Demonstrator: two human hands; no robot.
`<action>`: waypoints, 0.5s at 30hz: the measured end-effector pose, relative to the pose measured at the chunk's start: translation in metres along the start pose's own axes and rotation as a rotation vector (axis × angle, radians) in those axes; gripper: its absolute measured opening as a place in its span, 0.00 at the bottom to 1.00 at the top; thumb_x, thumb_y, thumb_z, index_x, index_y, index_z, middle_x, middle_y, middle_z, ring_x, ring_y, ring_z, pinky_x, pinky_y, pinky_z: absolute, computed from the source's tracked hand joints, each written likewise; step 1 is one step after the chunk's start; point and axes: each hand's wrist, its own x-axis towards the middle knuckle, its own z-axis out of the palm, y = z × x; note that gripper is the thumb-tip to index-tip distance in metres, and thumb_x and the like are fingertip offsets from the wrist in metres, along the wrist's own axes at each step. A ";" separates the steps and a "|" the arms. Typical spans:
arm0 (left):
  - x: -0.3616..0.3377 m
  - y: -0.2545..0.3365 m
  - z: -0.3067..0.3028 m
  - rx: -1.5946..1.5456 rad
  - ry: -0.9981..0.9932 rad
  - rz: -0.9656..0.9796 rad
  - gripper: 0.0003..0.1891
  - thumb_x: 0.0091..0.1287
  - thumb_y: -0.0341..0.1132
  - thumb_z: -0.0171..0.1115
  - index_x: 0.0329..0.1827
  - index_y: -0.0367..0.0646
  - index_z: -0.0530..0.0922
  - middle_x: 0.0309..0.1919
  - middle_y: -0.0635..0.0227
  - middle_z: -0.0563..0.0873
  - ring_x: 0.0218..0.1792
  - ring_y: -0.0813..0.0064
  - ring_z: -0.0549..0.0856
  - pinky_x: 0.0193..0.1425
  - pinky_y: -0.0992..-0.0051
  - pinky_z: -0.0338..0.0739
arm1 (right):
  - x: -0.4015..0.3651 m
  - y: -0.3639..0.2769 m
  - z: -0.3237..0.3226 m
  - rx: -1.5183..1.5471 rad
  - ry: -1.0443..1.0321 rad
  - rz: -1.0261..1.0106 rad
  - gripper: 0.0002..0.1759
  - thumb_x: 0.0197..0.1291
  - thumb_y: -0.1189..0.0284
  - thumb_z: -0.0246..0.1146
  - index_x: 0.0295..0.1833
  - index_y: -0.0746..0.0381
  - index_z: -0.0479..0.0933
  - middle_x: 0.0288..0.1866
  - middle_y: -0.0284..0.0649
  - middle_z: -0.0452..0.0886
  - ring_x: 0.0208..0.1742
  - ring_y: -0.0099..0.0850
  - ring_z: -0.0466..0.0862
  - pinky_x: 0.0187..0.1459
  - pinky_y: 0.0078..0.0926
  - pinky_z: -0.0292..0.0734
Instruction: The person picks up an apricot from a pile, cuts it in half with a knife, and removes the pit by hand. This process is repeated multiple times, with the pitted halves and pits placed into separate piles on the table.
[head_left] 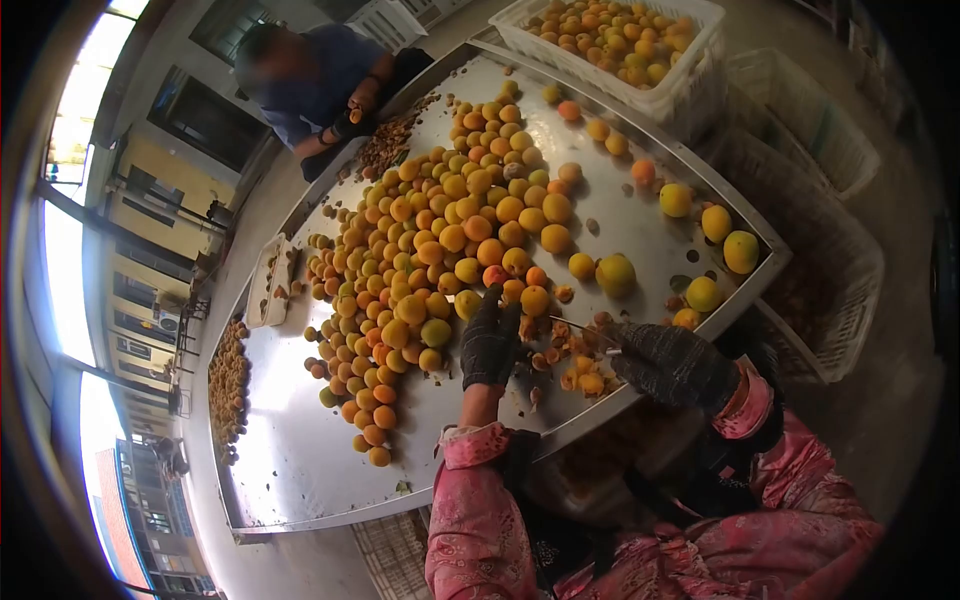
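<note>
Looking at the layout, the apricot pile (452, 238) sits just past the left hand (490, 345), whose extended fingers are right up at its near side; can't tell if they're pinching one. Right hand (672, 362) is curled around a thin metal tool (575, 326), maybe a knife, long axis pointing left toward the orange apricot (534, 299). Left hand's nearer to that one. Broken apricot pieces (590, 380) crowd the tabletop's near edge between the hands, but there's open metal (290, 440) off left.

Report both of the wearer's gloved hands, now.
Left hand: at the edge of the fruit pile; whether it grips a piece cannot be told.
Right hand: closed, holding a thin metal tool.
</note>
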 end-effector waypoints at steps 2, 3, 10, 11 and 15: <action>0.013 0.001 0.009 0.076 0.042 0.089 0.25 0.65 0.42 0.58 0.62 0.41 0.69 0.44 0.61 0.82 0.38 0.72 0.83 0.42 0.74 0.76 | 0.004 -0.003 -0.001 0.167 -0.006 0.149 0.22 0.54 0.75 0.62 0.56 0.67 0.71 0.49 0.51 0.78 0.44 0.42 0.81 0.45 0.33 0.77; 0.018 0.004 0.014 0.147 0.093 0.180 0.25 0.65 0.42 0.58 0.62 0.41 0.69 0.45 0.59 0.82 0.44 0.69 0.83 0.48 0.72 0.75 | 0.006 -0.004 -0.003 0.332 -0.011 0.289 0.21 0.54 0.75 0.62 0.55 0.66 0.72 0.50 0.53 0.77 0.44 0.43 0.81 0.44 0.35 0.78; 0.005 0.030 0.023 0.274 -0.097 0.267 0.29 0.54 0.34 0.68 0.60 0.41 0.71 0.52 0.58 0.78 0.54 0.65 0.77 0.56 0.70 0.72 | 0.006 -0.005 -0.020 -0.312 -0.046 0.048 0.17 0.56 0.75 0.58 0.53 0.64 0.74 0.51 0.54 0.77 0.44 0.44 0.81 0.40 0.36 0.78; 0.004 0.033 0.022 0.281 -0.111 0.209 0.29 0.54 0.33 0.68 0.61 0.42 0.71 0.51 0.58 0.78 0.54 0.66 0.77 0.56 0.70 0.72 | 0.003 -0.005 -0.014 -0.368 -0.015 0.046 0.18 0.56 0.76 0.58 0.53 0.64 0.74 0.51 0.54 0.77 0.45 0.44 0.81 0.40 0.35 0.78; -0.008 0.047 0.022 0.101 -0.127 0.189 0.28 0.55 0.34 0.67 0.61 0.41 0.70 0.50 0.59 0.78 0.51 0.68 0.79 0.54 0.71 0.73 | -0.002 -0.002 -0.005 -0.348 -0.042 0.098 0.19 0.56 0.75 0.58 0.54 0.65 0.73 0.55 0.55 0.73 0.49 0.43 0.79 0.44 0.35 0.77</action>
